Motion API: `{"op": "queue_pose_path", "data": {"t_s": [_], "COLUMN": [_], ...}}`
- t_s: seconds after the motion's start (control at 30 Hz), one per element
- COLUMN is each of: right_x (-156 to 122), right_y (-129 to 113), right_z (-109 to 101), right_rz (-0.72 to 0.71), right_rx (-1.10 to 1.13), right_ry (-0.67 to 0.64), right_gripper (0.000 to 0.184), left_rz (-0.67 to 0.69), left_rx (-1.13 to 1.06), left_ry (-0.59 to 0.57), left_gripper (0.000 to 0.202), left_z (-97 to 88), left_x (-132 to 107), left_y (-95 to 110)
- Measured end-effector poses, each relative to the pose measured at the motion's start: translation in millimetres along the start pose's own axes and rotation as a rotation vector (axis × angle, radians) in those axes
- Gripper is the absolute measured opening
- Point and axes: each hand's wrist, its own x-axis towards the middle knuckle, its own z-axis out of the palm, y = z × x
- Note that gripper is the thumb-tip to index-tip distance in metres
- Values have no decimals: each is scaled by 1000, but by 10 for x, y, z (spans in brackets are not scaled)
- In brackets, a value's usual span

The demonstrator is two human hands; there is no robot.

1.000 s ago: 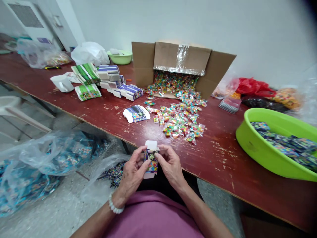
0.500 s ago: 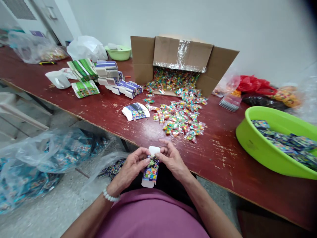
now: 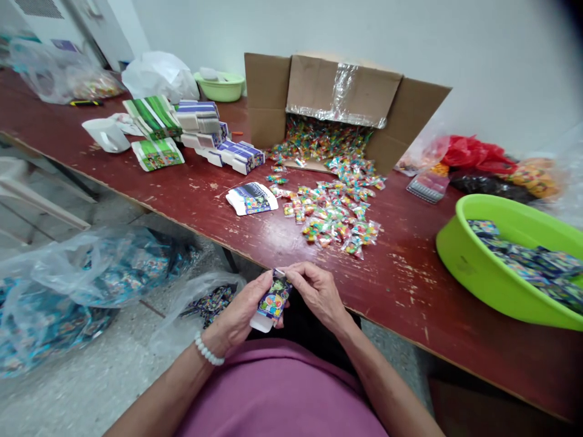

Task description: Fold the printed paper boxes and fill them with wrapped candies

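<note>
Over my lap, a small printed cardboard candy box (image 3: 276, 296) is held between both hands. My left hand (image 3: 243, 306) wraps round its side, thumb on the printed front. My right hand (image 3: 316, 291) pinches the box's top end, where the flap is folded down. At the lower end a white flap (image 3: 262, 322) sticks out. Beyond my hands lie a fanned stack of flat boxes (image 3: 252, 199) and a spread of wrapped candies (image 3: 334, 215) on the red table (image 3: 396, 291).
A cardboard carton (image 3: 344, 88) spills candies at the back. On the right stands a green basin (image 3: 460, 267) with filled-looking boxes. Bundled flat boxes (image 3: 159, 155) and a white mug (image 3: 105, 135) sit to the left. Plastic bags (image 3: 113, 261) lie on the floor.
The white top flap, upright before, is now folded down under my right fingers. My left hand has shifted to wrap round the box, which is now tilted.
</note>
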Motion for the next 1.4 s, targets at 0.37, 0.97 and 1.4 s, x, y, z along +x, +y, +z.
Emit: {"op": "queue_pose_path", "data": {"t_s": [0.37, 0.97, 1.4], "right_x": [107, -47, 942], "right_y": [-64, -91, 351], "right_z": [-4, 46, -601], "right_rz": [253, -81, -130], "right_rx": [208, 8, -969], "right_ry": [59, -54, 163], "right_gripper": [20, 15, 21], "left_rz": [106, 94, 26], "left_rx": [246, 199, 58], "left_ry": [-101, -58, -110], "left_gripper": [64, 71, 40], "left_z": [-86, -122, -351], "left_x": [18, 49, 54], "left_y": [44, -9, -211]}}
